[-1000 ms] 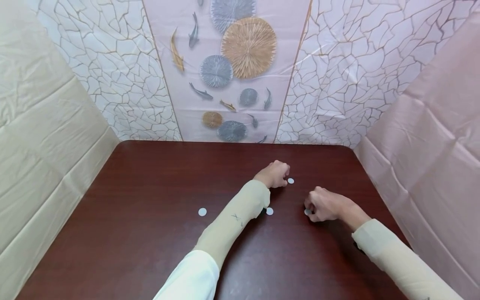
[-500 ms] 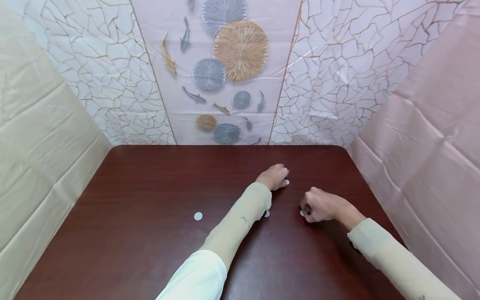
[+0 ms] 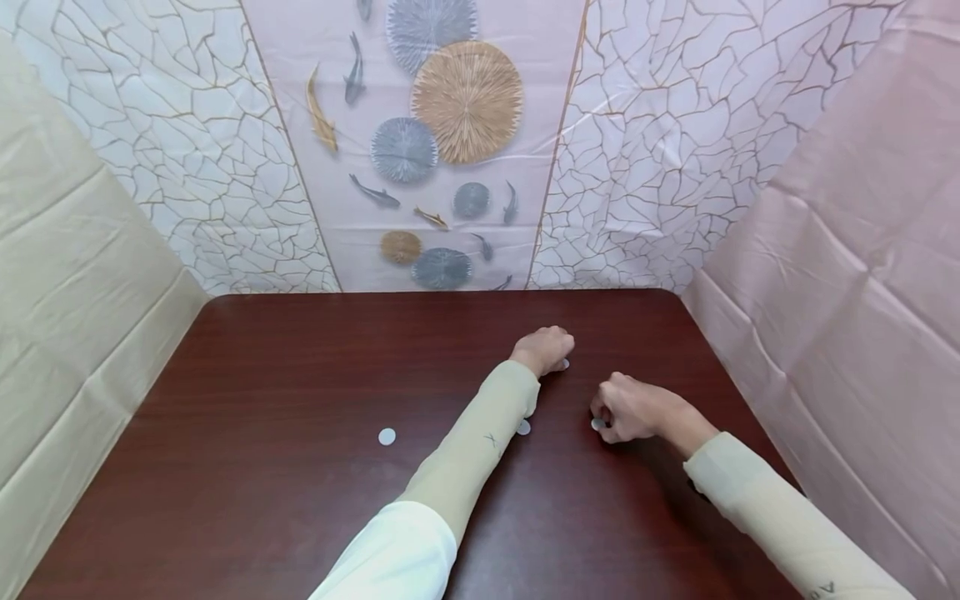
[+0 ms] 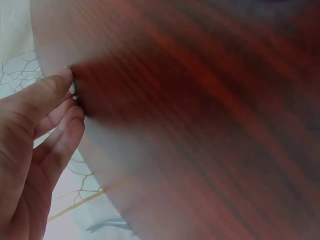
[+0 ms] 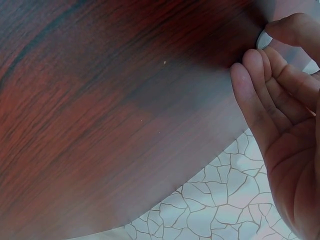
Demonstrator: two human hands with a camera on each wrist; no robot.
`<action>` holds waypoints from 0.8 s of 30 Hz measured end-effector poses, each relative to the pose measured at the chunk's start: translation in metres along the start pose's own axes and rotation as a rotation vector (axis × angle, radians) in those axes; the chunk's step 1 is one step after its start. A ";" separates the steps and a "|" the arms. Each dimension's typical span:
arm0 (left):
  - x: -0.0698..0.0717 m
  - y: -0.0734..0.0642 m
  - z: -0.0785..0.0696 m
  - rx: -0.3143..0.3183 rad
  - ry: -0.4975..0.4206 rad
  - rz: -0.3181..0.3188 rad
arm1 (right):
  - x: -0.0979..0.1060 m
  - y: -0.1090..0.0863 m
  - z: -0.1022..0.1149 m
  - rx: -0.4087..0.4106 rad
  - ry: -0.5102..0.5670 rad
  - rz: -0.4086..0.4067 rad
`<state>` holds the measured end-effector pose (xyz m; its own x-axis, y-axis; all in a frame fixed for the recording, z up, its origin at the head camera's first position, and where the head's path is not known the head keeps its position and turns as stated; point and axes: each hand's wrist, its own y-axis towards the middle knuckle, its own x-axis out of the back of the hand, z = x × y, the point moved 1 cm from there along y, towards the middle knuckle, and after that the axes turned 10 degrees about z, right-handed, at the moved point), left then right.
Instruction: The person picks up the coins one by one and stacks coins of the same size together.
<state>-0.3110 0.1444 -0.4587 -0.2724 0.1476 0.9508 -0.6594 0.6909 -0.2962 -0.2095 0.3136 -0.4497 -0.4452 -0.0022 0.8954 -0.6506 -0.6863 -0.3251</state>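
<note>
Four-finger-tip contact shows at two small white discs on the dark red-brown table (image 3: 247, 500). My left hand (image 3: 543, 351) is toward the far right, its thumb and fingertips around a white disc (image 3: 566, 364) that is mostly covered. In the left wrist view that disc (image 4: 73, 88) appears as a thin pale edge between thumb and fingers. Nearer and farther right, my right hand (image 3: 633, 407) pinches another white disc (image 3: 597, 424) at the tabletop. The right wrist view shows this disc (image 5: 263, 40) between thumb and index finger.
A third white disc (image 3: 523, 427) lies beside the left forearm, partly covered by the sleeve (image 3: 480, 433). Farther left lies another white disc (image 3: 387, 437). Patterned cloth (image 3: 442, 150) stands behind the table, with plain cloth on both sides.
The head view has turned slightly right. My left hand has moved over its disc, covering most of it and closing on it. The right hand stays around its disc; the other discs stay put.
</note>
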 end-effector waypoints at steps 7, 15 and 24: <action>0.007 0.001 0.001 -0.016 -0.047 0.051 | 0.000 0.000 0.001 -0.001 -0.023 -0.006; 0.007 0.005 0.001 -0.046 -0.030 0.046 | 0.001 -0.001 0.001 -0.008 -0.032 -0.007; 0.008 0.004 -0.008 0.013 -0.033 0.090 | 0.000 0.000 0.001 0.020 -0.025 -0.020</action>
<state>-0.3103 0.1540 -0.4519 -0.3535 0.1853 0.9169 -0.6405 0.6664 -0.3817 -0.2090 0.3127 -0.4494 -0.4162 -0.0064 0.9093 -0.6465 -0.7011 -0.3009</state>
